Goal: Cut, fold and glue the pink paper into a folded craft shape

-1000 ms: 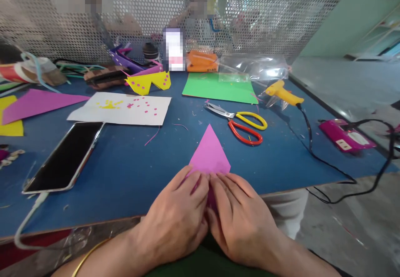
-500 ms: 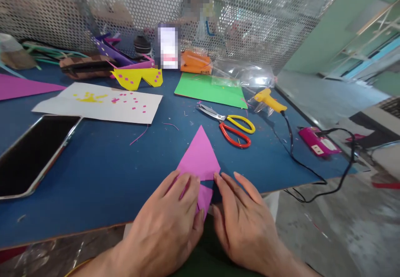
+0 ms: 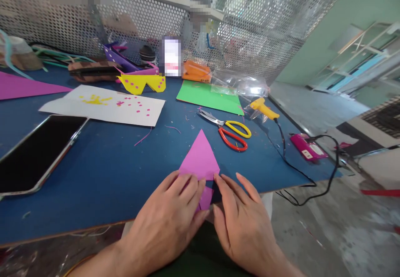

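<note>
A folded pink paper (image 3: 200,158) lies on the blue table (image 3: 109,173) near its front edge, its point aimed away from me. My left hand (image 3: 167,223) presses flat on the paper's lower left part, fingers spread over it. My right hand (image 3: 242,223) rests flat just right of the paper, fingertips touching its lower right corner. A small flap of pink paper shows between the two hands.
Red and yellow scissors (image 3: 229,130) lie beyond the paper. A yellow glue gun (image 3: 264,109) with a black cord, a pink device (image 3: 308,148), a green sheet (image 3: 208,95), a white sheet (image 3: 104,105), yellow paper glasses (image 3: 142,83) and a phone (image 3: 37,152) are on the table.
My hands have parted slightly at the paper's base, showing a lower flap between them. The view has swung to the right.
</note>
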Tool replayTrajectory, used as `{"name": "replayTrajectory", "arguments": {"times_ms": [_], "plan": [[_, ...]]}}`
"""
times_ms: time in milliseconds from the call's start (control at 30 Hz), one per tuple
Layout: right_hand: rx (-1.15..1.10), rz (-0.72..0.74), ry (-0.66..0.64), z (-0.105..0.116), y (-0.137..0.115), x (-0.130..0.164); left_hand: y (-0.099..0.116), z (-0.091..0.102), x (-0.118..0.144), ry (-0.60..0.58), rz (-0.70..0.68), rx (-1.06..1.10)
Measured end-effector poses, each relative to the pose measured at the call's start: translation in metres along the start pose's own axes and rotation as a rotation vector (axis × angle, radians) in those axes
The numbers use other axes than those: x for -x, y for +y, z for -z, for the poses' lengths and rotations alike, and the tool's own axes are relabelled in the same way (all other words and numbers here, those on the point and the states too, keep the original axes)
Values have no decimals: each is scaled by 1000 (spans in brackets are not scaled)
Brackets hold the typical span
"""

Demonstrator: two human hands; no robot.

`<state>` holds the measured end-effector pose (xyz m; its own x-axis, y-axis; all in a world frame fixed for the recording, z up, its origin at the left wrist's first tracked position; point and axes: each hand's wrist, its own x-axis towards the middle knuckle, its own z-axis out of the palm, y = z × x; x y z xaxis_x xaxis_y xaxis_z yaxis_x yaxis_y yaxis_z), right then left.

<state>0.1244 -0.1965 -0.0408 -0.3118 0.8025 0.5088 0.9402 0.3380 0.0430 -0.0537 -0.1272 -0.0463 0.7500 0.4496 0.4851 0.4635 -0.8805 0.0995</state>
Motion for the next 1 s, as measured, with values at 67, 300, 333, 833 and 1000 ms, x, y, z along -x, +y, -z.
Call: {"name": "replayTrajectory", "arguments": {"times_ms": [67, 300, 333, 833, 1000], "plan": [[-3, -22, 14, 1, 1, 2, 0, -1, -1, -2, -1, 5], [-111, 99, 39, -3, 1, -5, -1, -3, 2, 32, -32, -14], [-106, 102, 36, -4, 0, -6, -1, -4, 3, 33, -34, -20], [-90, -8, 40, -8, 5, -2, -1, -3, -3, 89, -15, -20], [-95, -6, 73, -10, 5, -1, 0, -3, -4, 98, -6, -3]]}}
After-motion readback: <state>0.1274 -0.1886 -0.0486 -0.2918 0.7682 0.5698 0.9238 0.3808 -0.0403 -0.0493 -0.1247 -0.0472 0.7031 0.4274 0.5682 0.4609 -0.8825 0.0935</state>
